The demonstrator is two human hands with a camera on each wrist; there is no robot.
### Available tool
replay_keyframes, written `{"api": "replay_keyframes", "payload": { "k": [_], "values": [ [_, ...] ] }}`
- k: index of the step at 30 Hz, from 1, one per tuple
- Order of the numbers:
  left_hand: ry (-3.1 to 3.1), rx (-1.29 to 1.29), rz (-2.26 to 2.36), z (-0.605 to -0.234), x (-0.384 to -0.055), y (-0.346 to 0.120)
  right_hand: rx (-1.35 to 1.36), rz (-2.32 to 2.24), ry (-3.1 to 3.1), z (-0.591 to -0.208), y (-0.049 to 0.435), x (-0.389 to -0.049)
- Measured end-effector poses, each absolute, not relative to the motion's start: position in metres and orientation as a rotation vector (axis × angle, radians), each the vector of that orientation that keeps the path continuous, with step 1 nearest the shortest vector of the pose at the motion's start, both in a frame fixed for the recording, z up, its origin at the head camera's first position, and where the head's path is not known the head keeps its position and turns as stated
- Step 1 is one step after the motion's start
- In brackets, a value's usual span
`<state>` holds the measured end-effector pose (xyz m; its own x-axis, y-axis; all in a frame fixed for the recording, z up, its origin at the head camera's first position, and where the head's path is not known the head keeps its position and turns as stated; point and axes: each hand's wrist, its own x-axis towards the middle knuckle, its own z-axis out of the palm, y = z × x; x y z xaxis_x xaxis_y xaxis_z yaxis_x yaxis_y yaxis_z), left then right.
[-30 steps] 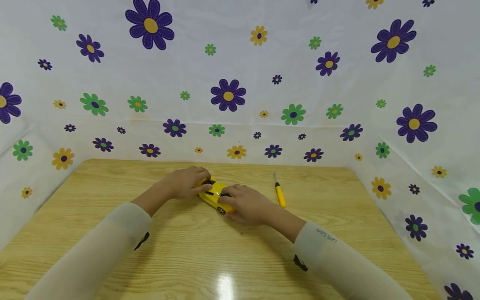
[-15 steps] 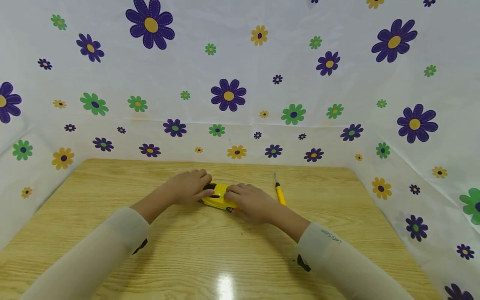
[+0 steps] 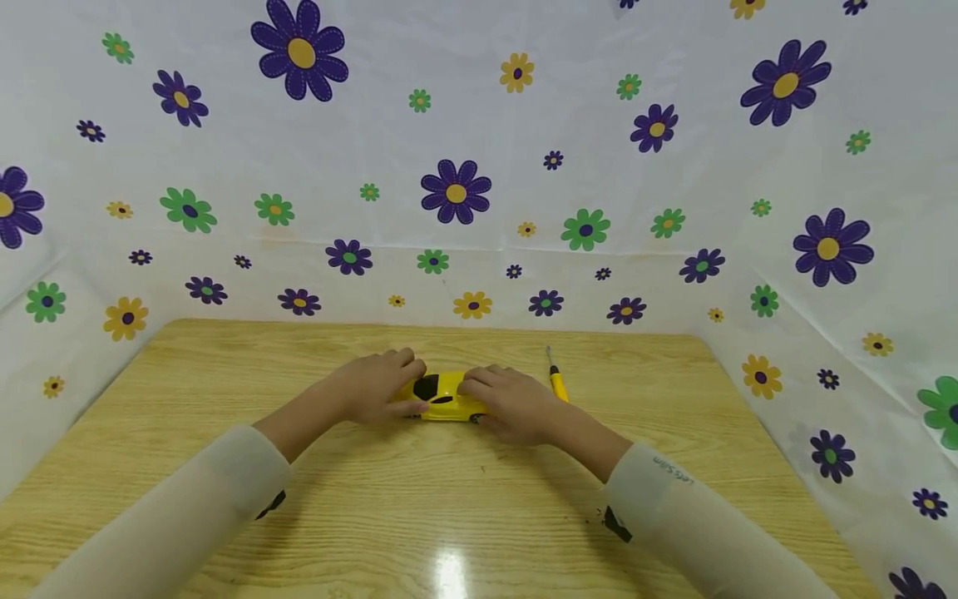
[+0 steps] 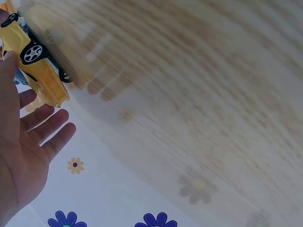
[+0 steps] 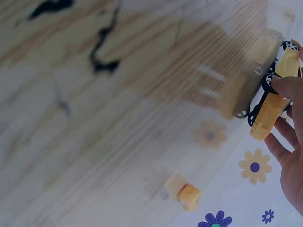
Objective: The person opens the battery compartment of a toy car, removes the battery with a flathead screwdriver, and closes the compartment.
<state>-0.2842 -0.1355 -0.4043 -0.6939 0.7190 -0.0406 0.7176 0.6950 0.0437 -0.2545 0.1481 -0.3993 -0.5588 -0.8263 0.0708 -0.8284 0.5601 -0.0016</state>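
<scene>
A yellow toy car [image 3: 449, 396] with black windows lies sideways across the middle of the wooden table. My left hand [image 3: 377, 388] grips its left end, thumb on the near side and fingers on the far side. At the other end my right hand [image 3: 512, 406] holds the car the same way, fingers over the top and thumb low by a wheel. In the left wrist view, the thumb lies along the car's side [image 4: 45, 82] and the other fingers spread behind it. The right wrist view has the right thumb pressed near a wheel of the car [image 5: 267, 113].
Just beyond the right hand lies a screwdriver [image 3: 557, 383] with a yellow and black handle, its tip pointing away. The table [image 3: 359, 516] ends at a white cloth [image 3: 389, 150] printed with flowers, which also rises along both sides.
The car has turned from a slant to nearly parallel with the table's back edge and shifted slightly right. Both hands moved with it, and the right hand now overlaps the screwdriver's handle end.
</scene>
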Motion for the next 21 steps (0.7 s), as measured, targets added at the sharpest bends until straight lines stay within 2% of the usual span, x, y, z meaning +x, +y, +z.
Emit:
{"api": "replay_keyframes", "payload": {
  "k": [21],
  "values": [
    [2.841,1.278,0.218,-0.405,-0.271,-0.131,1.436,0.106,-2.756,-0.4,0.159,-0.256]
  ]
}}
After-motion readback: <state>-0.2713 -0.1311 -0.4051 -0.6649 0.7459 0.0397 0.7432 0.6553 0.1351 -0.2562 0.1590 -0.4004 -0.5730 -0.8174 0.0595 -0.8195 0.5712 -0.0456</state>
